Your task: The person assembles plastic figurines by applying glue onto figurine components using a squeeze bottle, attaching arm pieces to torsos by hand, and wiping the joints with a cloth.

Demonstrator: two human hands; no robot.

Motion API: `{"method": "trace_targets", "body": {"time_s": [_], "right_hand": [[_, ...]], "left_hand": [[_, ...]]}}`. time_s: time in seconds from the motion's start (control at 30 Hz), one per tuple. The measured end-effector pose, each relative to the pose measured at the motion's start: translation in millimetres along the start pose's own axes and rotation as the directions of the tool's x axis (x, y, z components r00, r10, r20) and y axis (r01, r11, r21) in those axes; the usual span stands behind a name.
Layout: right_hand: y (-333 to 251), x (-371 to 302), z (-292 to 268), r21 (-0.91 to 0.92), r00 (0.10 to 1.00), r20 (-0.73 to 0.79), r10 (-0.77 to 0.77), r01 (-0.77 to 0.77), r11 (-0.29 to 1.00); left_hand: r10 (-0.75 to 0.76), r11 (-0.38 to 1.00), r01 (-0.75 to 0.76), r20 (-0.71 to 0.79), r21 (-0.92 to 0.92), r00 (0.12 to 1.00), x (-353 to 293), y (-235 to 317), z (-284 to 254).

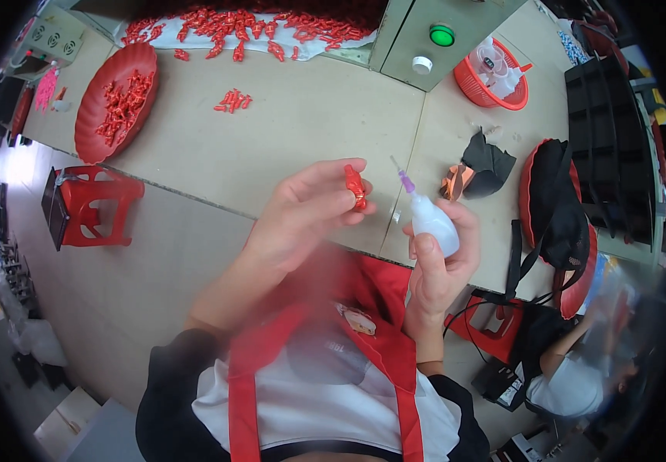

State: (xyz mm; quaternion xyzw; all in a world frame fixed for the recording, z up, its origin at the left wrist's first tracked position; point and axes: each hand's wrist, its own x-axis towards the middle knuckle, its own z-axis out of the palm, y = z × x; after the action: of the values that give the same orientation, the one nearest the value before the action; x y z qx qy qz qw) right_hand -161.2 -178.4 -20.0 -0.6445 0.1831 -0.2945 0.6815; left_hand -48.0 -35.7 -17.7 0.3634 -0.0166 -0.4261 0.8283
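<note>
Between the thumb and fingers of my left hand (pixel 302 204) is a small shiny red figurine (pixel 355 187), held upright over the table's front edge. My right hand (pixel 448 266) grips a white squeeze bottle (pixel 433 223) with a purple needle tip (pixel 406 182) pointing up and to the left. The needle is apart from the figurine. Farther back on the table lies a small pile of red pieces (pixel 233 100). Many similar red pieces (pixel 123 108) fill part of a red scalloped bowl (pixel 86 119) at the left.
Red figurines (pixel 244 27) cover a white cloth inside a green machine (pixel 402 46) at the back. A red basket (pixel 490 98) with bottles stands right of it. Black wrapping (pixel 488 165) and a black bag (pixel 564 204) lie at right. Another person (pixel 579 377) sits lower right; a red stool (pixel 102 204) stands left.
</note>
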Motion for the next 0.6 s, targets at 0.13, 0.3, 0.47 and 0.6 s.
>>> {"method": "trace_targets", "body": {"time_s": [0.13,0.3,0.47,0.6], "right_hand": [[-9.3,-8.7,1.9,-0.129,0.989,-0.035,-0.142,0.136,0.982],[-18.6,-14.0,0.1,-0.285,0.962,0.074,-0.262,0.272,0.919],[-21.5,-11.6,1.8,-0.359,0.931,0.169,-0.324,0.365,0.859],[-26.7,-10.8,7.3,-0.418,0.931,0.199,-0.305,0.362,0.833]], "left_hand": [[-0.002,0.999,0.003,-0.027,0.04,1.0,-3.1,-0.1,-0.2],[0.026,0.999,-0.023,-0.07,0.035,0.997,-2.7,-0.4,4.1],[0.017,0.994,-0.008,-0.084,0.113,0.996,-2.3,1.1,5.7],[0.123,0.98,-0.096,-0.148,0.175,0.981,-3.7,0.8,12.9]]}}
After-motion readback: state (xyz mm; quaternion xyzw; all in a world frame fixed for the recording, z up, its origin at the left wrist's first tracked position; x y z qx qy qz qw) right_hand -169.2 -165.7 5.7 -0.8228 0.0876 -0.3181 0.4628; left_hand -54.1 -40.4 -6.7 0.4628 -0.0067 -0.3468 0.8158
